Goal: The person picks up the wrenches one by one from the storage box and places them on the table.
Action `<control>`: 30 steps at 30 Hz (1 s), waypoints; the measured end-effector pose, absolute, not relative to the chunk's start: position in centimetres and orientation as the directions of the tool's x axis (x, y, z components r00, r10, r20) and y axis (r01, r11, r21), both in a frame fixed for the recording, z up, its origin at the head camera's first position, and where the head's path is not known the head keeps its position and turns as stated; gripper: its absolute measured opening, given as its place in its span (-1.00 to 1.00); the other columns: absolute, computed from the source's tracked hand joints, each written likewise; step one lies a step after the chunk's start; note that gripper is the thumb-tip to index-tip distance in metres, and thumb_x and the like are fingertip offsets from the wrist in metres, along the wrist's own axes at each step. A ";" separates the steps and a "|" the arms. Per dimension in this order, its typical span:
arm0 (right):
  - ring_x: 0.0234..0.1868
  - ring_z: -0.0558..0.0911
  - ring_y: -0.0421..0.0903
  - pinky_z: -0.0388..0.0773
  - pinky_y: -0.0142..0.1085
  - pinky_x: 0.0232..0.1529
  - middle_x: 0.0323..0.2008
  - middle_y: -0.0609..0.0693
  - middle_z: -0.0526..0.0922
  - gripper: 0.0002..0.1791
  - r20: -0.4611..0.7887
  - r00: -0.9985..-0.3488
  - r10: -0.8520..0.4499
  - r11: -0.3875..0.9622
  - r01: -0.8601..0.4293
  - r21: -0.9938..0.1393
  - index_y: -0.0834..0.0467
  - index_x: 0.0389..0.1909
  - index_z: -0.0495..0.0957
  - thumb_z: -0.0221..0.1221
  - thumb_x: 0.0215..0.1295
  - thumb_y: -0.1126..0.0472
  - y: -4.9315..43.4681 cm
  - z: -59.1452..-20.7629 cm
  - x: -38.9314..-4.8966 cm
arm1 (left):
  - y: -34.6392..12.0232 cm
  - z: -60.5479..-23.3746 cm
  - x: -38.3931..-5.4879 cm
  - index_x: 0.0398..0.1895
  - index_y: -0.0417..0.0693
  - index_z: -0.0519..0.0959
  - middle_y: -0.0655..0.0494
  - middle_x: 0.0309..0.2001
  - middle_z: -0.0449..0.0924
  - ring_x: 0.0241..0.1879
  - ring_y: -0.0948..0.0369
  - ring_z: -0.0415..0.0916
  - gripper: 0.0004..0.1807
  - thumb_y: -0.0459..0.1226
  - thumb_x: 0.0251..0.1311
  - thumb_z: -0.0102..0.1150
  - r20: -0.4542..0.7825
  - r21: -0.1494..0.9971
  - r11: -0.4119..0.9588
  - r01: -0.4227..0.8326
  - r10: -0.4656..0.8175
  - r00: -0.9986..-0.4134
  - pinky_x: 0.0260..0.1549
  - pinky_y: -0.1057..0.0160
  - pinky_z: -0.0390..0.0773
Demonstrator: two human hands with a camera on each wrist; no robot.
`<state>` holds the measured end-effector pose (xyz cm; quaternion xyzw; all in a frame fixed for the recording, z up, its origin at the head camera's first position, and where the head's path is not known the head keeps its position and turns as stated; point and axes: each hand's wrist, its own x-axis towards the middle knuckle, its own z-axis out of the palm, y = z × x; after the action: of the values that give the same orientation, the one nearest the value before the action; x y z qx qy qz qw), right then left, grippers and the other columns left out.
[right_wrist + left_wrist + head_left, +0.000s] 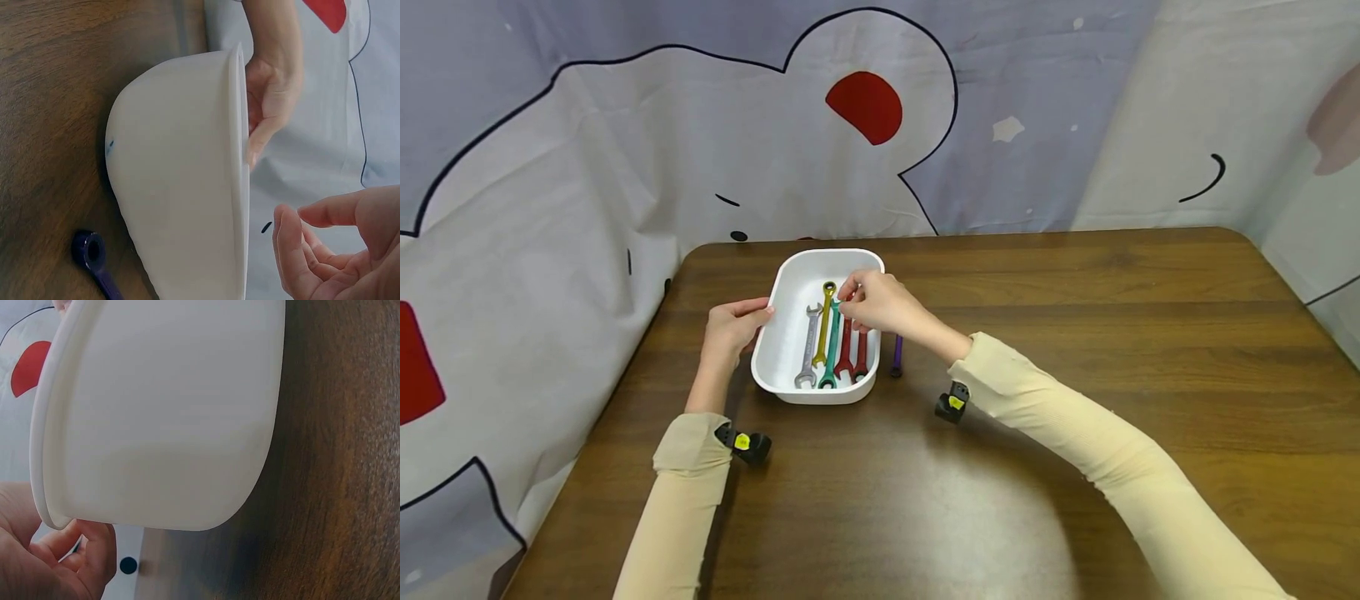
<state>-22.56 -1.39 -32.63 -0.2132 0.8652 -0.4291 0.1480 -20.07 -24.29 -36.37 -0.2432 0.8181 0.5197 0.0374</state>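
A white plastic tub (820,398) stands near the far left of the table. Inside it several wrenches lie side by side: a silver wrench (809,343), a yellow wrench (825,323), a green wrench (832,350) and two red wrenches (845,348). My left hand (728,333) grips the tub's left rim, thumb on top and fingers below it. Over the right side of the tub hovers my right hand (886,303), covering the upper ends of the red wrenches. In the right wrist view its fingers (289,244) are loosely bent above the rim, and nothing shows between them and the thumb.
On the brown wooden table (1000,300), a purple wrench (897,357) lies close beside the tub's right wall, partly under my right wrist in the head view. A printed curtain (1022,167) hangs behind the table's far edge.
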 end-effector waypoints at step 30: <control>-0.40 0.70 0.04 0.67 -0.19 -0.24 -0.19 0.30 0.67 -0.77 -0.192 -0.838 -0.510 0.531 -0.131 -0.837 0.29 -0.09 0.54 0.16 0.30 0.25 -4.8 -33.6 -23.7 | -24.4 -36.7 -20.3 0.20 -0.07 0.53 -0.10 0.16 0.53 -0.28 0.32 0.45 -0.56 -0.16 0.27 0.17 -0.277 0.842 0.359 -0.402 -0.352 -0.894 -0.45 0.42 0.48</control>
<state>-23.66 -4.82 -33.55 -0.1888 0.8486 -0.4460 0.2127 -20.34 -24.35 -36.66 -0.2289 0.8238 0.5180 0.0242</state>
